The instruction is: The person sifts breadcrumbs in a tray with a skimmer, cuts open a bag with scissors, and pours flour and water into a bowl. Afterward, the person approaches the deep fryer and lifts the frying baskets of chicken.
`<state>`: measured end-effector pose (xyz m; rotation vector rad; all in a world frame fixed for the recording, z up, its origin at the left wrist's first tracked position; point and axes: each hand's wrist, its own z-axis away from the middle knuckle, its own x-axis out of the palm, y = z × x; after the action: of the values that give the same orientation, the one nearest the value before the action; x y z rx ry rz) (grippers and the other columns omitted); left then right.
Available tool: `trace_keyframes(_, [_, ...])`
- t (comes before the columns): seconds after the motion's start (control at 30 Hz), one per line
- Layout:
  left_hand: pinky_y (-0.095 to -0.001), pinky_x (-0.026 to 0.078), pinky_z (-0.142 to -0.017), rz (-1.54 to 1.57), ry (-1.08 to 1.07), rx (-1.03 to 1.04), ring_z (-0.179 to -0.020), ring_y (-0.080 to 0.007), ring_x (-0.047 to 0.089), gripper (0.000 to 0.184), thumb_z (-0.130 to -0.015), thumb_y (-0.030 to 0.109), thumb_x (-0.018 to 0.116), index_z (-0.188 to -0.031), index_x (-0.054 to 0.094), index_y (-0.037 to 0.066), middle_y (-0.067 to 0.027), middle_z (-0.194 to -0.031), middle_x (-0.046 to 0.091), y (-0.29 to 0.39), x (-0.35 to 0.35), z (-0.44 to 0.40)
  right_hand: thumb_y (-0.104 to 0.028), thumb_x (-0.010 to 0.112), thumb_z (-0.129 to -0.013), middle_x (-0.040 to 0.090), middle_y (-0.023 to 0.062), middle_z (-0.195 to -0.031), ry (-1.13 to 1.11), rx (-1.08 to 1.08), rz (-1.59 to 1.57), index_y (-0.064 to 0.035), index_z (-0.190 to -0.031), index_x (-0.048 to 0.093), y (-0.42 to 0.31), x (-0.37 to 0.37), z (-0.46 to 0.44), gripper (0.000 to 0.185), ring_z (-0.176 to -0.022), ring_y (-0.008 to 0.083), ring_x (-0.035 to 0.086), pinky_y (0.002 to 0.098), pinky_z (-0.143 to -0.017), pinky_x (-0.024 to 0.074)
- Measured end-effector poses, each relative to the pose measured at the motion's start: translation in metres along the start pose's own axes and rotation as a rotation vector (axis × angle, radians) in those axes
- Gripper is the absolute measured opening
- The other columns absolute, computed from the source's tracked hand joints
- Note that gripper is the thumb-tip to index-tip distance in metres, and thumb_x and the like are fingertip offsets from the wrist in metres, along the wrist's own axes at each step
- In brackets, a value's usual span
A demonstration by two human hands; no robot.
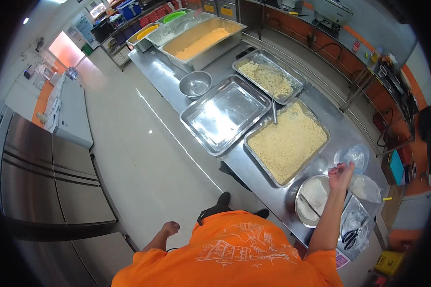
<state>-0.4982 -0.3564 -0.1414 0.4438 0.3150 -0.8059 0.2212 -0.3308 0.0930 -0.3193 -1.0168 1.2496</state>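
My right hand is raised over the table's near right end, fingers bent but apart, with nothing visible in it. Just beyond it sits a clear plastic tub. Below the hand is a steel bowl of white powder, with a dark-handled utensil lying in it. Beside the wrist lies a plastic bag with pale contents. My left hand hangs over the floor at my side, loosely curled, away from any object. A tray heaped with pale yellow crumbs stands beyond the bowl.
Farther along the steel table are a shiny bare tray, another crumb tray with a strainer, a small bowl and a deep pan of orange powder. Black scissors lie at right. Steel refrigerators stand left.
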Motion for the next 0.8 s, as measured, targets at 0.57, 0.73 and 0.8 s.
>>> trace_keyframes(0.57, [-0.0238, 0.043, -0.053, -0.271, -0.261, 0.154, -0.073, -0.0121, 0.059, 0.026, -0.094, 0.024, 0.052, -0.112, 0.058, 0.007, -0.0038, -0.090, 0.064, 0.075, -0.027, -0.118, -0.049, 0.047, -0.094, 0.041, 0.0008, -0.061, -0.002, 0.171, 0.353, -0.0105, -0.060, 0.043, -0.081, -0.082, 0.218, 0.052, -0.049, 0.0105, 0.034, 0.0255, -0.044, 0.0290])
trace_keyframes(0.73, [-0.0236, 0.042, -0.052, -0.118, -0.208, 0.060, -0.073, -0.0121, 0.059, 0.027, -0.095, 0.025, 0.051, -0.112, 0.057, 0.006, -0.0050, -0.093, 0.064, 0.118, -0.029, -0.103, -0.050, 0.049, -0.094, 0.040, 0.0008, -0.059, 0.133, 0.379, 0.412, -0.0100, -0.059, 0.043, -0.052, -0.101, 0.251, 0.053, -0.047, 0.0104, 0.031, 0.0252, -0.044, 0.0287])
trace_keyframes(0.8, [-0.0233, 0.042, -0.052, -0.106, -0.213, 0.065, -0.073, -0.0121, 0.059, 0.027, -0.095, 0.025, 0.051, -0.112, 0.057, 0.006, -0.0050, -0.093, 0.064, 0.125, -0.030, -0.107, -0.050, 0.052, -0.092, 0.041, 0.0011, -0.059, 0.177, 0.470, 0.455, -0.0105, -0.059, 0.043, -0.041, -0.108, 0.257, 0.052, -0.048, 0.0101, 0.030, 0.0253, -0.045, 0.0282])
